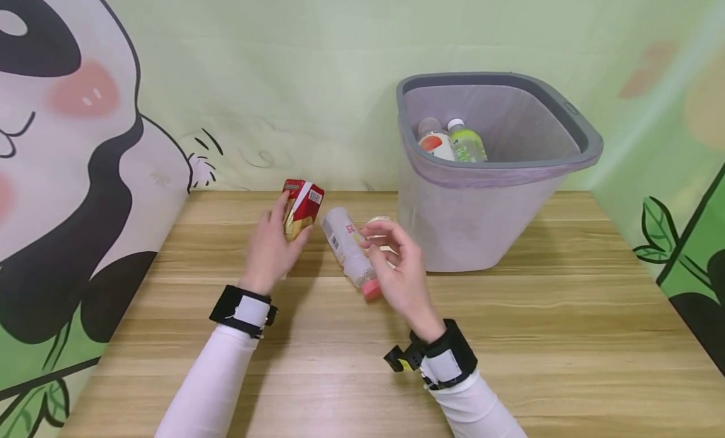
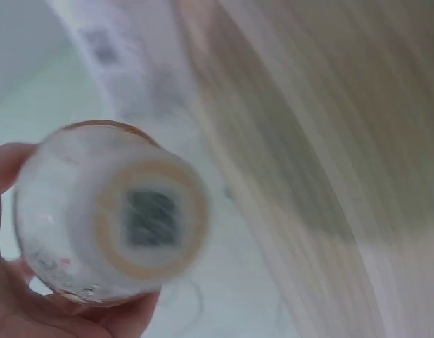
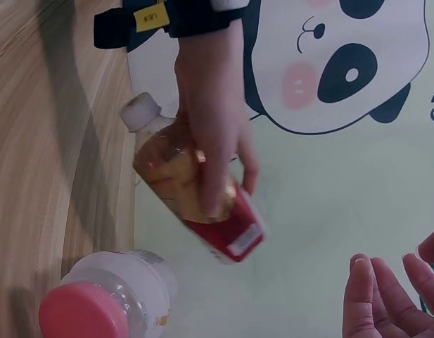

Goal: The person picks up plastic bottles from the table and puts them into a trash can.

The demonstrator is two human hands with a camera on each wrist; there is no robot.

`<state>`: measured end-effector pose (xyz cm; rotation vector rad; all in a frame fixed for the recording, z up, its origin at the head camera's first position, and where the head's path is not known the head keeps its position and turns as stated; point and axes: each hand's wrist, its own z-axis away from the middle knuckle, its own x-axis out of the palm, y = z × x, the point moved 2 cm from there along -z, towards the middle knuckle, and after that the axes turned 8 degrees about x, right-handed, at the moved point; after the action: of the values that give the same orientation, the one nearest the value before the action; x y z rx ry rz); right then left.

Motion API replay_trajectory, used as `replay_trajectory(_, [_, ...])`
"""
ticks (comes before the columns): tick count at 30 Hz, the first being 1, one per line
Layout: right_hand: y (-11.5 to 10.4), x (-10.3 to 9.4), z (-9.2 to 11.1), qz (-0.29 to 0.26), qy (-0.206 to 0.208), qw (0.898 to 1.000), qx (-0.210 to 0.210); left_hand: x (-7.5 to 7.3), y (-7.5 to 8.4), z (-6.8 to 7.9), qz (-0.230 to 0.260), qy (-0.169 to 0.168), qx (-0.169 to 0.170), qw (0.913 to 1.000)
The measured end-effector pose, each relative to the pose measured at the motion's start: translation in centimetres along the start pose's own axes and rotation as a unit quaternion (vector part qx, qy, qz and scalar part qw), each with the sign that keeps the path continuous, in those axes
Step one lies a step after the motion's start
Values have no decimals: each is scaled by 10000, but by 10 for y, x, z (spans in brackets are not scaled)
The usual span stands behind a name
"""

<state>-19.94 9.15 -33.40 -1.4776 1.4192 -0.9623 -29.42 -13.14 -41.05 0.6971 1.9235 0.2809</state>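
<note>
My left hand (image 1: 269,243) grips a drink bottle (image 1: 303,208) with a red label, golden contents and a white cap. In the left wrist view the bottle's cap (image 2: 152,220) faces the camera and shows a dark square code; the right wrist view shows the bottle (image 3: 202,190) tilted in the hand. My right hand (image 1: 399,268) has loosely bent fingers and hovers beside a pale bottle (image 1: 347,246) with a pink cap (image 1: 370,289), which lies on the table. Between the right hand's fingers (image 3: 362,292) nothing is held in the right wrist view.
A grey bin (image 1: 453,218) with a dark rim stands at the back right, holding a peach-label bottle (image 1: 436,146) and a green-label bottle (image 1: 467,143). Behind the right hand a pale round thing (image 1: 378,219) is mostly hidden. The wooden table (image 1: 317,375) meets a panda-printed backdrop (image 1: 283,79).
</note>
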Motion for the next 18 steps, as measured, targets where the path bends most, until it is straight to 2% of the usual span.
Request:
replay_trajectory(3, [1,-2,-1,23,4,10000,37,0,18,7,844,392,3,9957])
replay_trajectory(6, [1,-4,-1,182,78,9998,72,4,35,14,1735,491,-91,9836])
replay_trajectory(9, [1,-5,-1,316,168,9993,94,8,51,21,2654,356,-285,9631])
replay_trajectory(12, [1,-6,-1,432,238,9987,107,10,66,26,3343,263,-342,9415])
replay_trajectory(18, [-1,-6,-2,612,230,9977,166,-5,104,33,4146,32,-157,9099])
